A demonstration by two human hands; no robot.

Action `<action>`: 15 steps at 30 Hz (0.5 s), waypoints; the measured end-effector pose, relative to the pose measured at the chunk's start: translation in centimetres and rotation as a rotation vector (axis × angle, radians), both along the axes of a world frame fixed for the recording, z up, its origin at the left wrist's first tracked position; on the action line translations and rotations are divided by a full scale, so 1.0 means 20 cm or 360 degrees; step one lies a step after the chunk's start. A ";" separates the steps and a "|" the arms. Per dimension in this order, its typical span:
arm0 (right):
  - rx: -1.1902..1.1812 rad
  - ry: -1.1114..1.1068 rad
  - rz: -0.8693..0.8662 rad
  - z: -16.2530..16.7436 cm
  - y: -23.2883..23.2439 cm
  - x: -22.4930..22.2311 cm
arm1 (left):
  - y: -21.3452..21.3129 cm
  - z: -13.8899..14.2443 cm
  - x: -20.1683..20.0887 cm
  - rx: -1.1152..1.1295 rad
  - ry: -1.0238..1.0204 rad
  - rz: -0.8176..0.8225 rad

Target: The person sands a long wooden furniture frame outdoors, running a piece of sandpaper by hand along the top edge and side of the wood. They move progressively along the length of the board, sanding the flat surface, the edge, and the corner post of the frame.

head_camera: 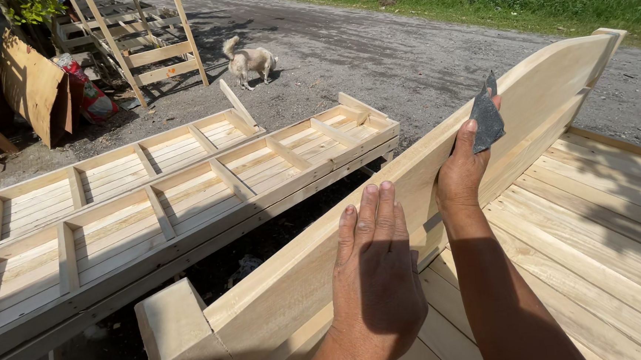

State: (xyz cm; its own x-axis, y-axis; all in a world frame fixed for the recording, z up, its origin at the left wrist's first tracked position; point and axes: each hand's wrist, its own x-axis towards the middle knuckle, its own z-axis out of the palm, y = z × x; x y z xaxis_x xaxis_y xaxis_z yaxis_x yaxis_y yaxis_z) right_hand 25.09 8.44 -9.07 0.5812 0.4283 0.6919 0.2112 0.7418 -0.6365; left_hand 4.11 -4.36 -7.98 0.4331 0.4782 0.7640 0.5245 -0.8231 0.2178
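Note:
My left hand (374,273) lies flat, fingers together, on the top edge of a long curved side board (297,278) of pale wood. Farther along the same board, my right hand (462,171) grips a dark grey piece of sandpaper (486,120) and presses it against the board's upper edge. The board rises from a square post (174,337) at the near end to a rounded tip (594,45) at the far end. To the right of the board lies a slatted wooden deck (597,222).
Two long slatted wooden frames (151,205) lie side by side to the left. Behind them stand wooden ladder-like frames (153,42), a plywood sheet (33,86) and a red bag (93,97). A light-coloured dog (250,58) stands on the gravel road. Grass borders the far side.

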 end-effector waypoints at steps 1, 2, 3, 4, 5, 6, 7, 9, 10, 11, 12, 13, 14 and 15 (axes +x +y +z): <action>-0.0035 -0.0127 -0.0092 -0.05 -0.02 -0.06 | -0.01 0.01 0.00 -0.0037 -0.0023 -0.0029; -0.0066 -0.0258 -0.0181 -0.14 -0.05 -0.13 | -0.03 0.02 -0.01 -0.0045 -0.0049 -0.0051; 0.0041 -0.0327 -0.0070 -0.26 -0.09 -0.25 | -0.04 0.03 -0.02 -0.0040 -0.0080 -0.0071; 0.0143 -0.0394 0.0041 -0.38 -0.13 -0.37 | -0.06 0.04 -0.03 -0.0038 -0.0111 -0.0092; 0.0060 -0.0353 0.0052 -0.47 -0.18 -0.45 | -0.08 0.05 -0.04 -0.0115 -0.0124 -0.0091; -0.0027 -0.0306 0.0060 -0.54 -0.22 -0.51 | -0.09 0.05 -0.07 -0.0196 -0.0132 -0.0093; -0.0103 -0.0259 0.0067 -0.60 -0.26 -0.59 | -0.11 0.06 -0.10 -0.0267 -0.0139 -0.0096; -0.0227 -0.0166 0.0089 -0.57 -0.29 -0.61 | -0.12 0.06 -0.17 -0.0322 -0.0102 -0.0091; -0.0302 -0.0115 0.0093 -0.52 -0.30 -0.61 | -0.13 0.06 -0.21 -0.0364 -0.0080 -0.0095; -0.0022 -0.0031 0.0170 -0.41 -0.26 -0.52 | -0.14 0.06 -0.26 -0.0310 -0.0054 -0.0063; 0.0044 -0.0007 0.0066 -0.30 -0.21 -0.45 | -0.14 0.06 -0.30 -0.0242 -0.0036 -0.0025; 0.0029 0.0096 0.0108 -0.20 -0.17 -0.36 | -0.15 0.06 -0.34 -0.0186 -0.0015 0.0012; -0.0009 0.0203 0.0145 -0.13 -0.16 -0.32 | -0.16 0.05 -0.37 -0.0205 -0.0027 0.0057; -0.0063 0.0158 0.0069 -0.09 -0.15 -0.30 | -0.16 0.05 -0.39 -0.0218 -0.0039 0.0102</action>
